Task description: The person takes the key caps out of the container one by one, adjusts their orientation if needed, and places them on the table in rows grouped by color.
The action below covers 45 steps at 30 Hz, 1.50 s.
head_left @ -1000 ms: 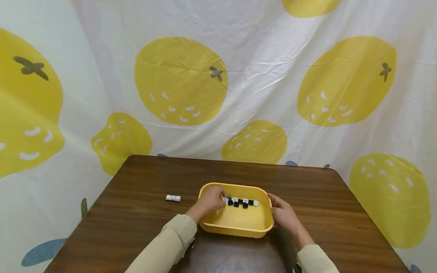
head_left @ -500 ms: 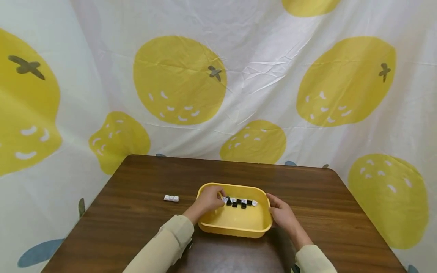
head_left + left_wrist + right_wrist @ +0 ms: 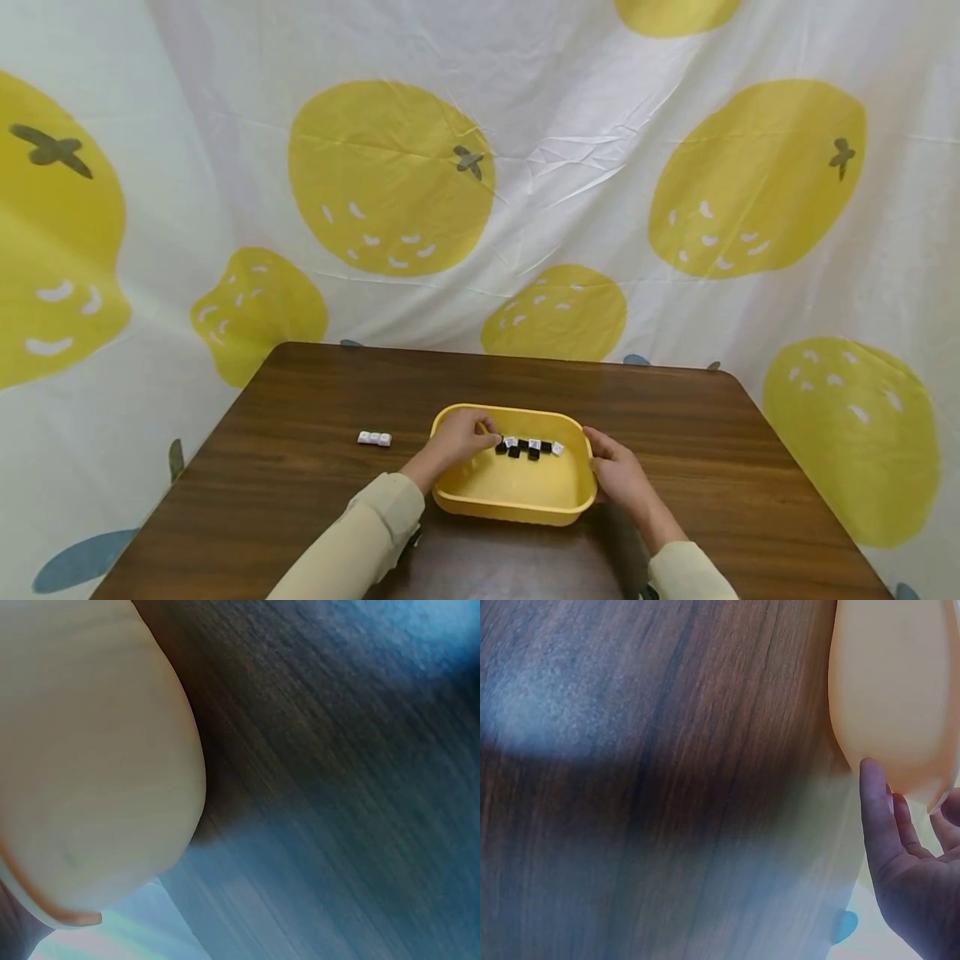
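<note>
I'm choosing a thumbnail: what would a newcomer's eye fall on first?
Probably the large yellow fruits on the white cloth behind the table. Next, the yellow tray, with the left hand and small black and white pieces inside it, and the right hand gripping its right side. Three white pieces lie in a row on the table, left of the tray.

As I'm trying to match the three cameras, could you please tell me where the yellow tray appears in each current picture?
Head: the yellow tray sits low, slightly right of centre.
Left wrist: the yellow tray fills most of the left side, cut off by the frame.
Right wrist: the yellow tray is at upper right, the right hand at its lower end.
Shared landmark: the brown wooden table.
</note>
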Tool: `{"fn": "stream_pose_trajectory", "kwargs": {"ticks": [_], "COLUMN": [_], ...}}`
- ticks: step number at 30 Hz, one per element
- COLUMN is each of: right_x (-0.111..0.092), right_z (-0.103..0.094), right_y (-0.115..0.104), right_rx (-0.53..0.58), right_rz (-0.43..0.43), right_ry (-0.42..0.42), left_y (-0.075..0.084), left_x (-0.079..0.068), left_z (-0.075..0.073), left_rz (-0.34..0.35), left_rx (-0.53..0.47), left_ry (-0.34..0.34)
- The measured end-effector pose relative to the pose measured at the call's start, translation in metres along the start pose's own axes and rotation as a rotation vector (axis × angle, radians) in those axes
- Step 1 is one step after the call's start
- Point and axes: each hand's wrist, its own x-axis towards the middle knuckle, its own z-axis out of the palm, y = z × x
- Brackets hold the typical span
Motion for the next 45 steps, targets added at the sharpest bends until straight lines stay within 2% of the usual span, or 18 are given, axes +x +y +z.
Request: {"fn": "stream_pose_trajectory", "kwargs": {"ticks": [9,16,20,29,38,45], "right_x": [-0.002,-0.003,-0.003,0.000,0.000,-0.002], "right_z": [0.001,0.001,0.001,0.001,0.001,0.000], "right_y": [-0.002,-0.002,-0.001,0.001,0.002,0.000], "right_rx": [-0.015,0.001,0.004,-0.002,-0.010,-0.005], "right_rz": [-0.007,-0.007,-0.009,-0.001,-0.013,-0.002], "right_ry": [-0.017,-0.016,-0.020,-0.016,-0.012,-0.022], "left_y": [-0.002,-0.001,-0.003,-0.017,-0.030,-0.057], "left_x": [-0.002,-0.004,-0.006,-0.016,-0.025,-0.034], "left_z": [-0.002,-0.008,-0.014,-0.036,-0.064,-0.090], "left_rz": [0.014,0.097,0.114,0.022,-0.015,-0.070], "left_rx": [-0.041,-0.023,-0.071,-0.220,-0.234,-0.215], "left_ry": [0.010,0.021,0.028,0.071,0.166,0.201]}}
